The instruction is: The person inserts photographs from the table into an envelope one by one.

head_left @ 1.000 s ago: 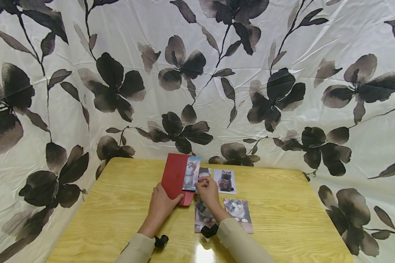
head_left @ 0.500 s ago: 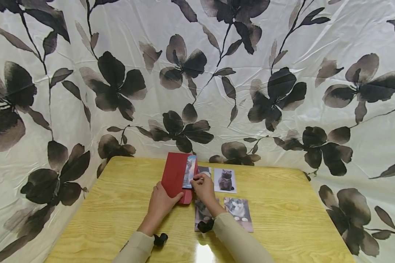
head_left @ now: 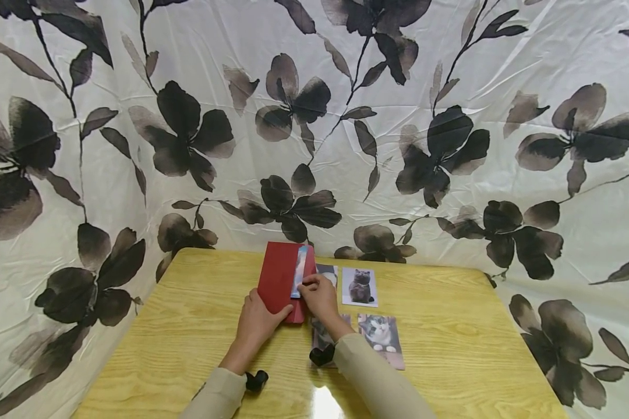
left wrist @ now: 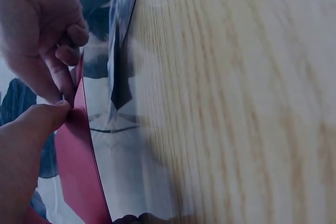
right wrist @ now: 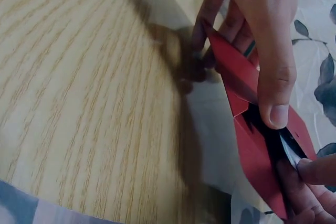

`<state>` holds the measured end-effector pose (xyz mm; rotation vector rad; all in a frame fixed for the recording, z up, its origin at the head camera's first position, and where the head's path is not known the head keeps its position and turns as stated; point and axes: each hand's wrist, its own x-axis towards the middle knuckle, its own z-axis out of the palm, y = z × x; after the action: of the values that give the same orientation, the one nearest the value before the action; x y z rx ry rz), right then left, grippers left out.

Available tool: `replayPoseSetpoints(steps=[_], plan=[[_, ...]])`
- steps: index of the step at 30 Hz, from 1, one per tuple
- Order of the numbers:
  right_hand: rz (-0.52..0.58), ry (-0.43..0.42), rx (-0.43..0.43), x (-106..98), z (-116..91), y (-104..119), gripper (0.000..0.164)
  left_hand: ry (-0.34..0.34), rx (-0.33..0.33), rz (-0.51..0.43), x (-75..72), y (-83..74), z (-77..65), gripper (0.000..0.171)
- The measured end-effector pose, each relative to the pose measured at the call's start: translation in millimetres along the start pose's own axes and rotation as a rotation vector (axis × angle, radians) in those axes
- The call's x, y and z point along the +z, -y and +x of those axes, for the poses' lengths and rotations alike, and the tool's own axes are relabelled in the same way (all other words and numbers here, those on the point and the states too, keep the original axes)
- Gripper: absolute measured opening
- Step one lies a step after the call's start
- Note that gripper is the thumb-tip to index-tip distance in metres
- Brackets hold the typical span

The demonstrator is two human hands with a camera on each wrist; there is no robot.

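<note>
A red envelope [head_left: 278, 273] is held above the table by my left hand [head_left: 258, 323], its thumb across the near edge and its fingers at the left side. My right hand [head_left: 321, 298] pinches the right edge of a cat photo card [head_left: 300, 267], most of which sits inside the envelope's open side. Only a narrow light-blue strip of the card shows. In the right wrist view the envelope [right wrist: 247, 148] gapes with a dark inside, and the card's pale edge [right wrist: 289, 148] stands between its walls.
To the right on the wooden table [head_left: 451, 349] lie several cat photos: a grey cat [head_left: 360, 287], a grey-and-white cat [head_left: 381, 336], and two partly hidden by the right hand and arm. Patterned cloth [head_left: 377, 145] hangs behind the table.
The right hand has moved left, sliding the card deeper into the envelope; the cat picture has narrowed to a strip. The left hand and envelope have barely moved.
</note>
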<state>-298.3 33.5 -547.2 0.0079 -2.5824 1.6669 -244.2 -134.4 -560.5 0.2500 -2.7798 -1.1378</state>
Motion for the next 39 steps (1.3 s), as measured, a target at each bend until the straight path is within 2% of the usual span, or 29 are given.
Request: replayPoseSetpoints(steps=[10,17,22,28,34,39], plan=[[-0.062,0.013,-0.005,6,0,1,0.012,-0.030,0.024,-0.009,0.8,-1.3,-2.3,0.097],[-0.064,0.039,-0.002,7,-3,-1,0.014,-0.039,0.032,-0.022,3.6,-2.0,-4.4,0.097],[-0.041,0.028,-0.036,3,-1,-1,0.014,-0.031,0.020,-0.007,2.5,-0.3,-0.5,0.097],[0.009,0.027,-0.062,-17,2,-5,0.013,-0.026,-0.013,0.009,-1.3,1.6,5.9,0.099],[-0.042,-0.028,-0.046,-47,8,-21,0.011,-0.030,-0.021,-0.001,-5.3,4.0,8.5,0.098],[-0.085,-0.034,-0.012,-72,8,-34,0.015,-0.024,-0.036,0.004,-6.4,6.2,8.6,0.098]])
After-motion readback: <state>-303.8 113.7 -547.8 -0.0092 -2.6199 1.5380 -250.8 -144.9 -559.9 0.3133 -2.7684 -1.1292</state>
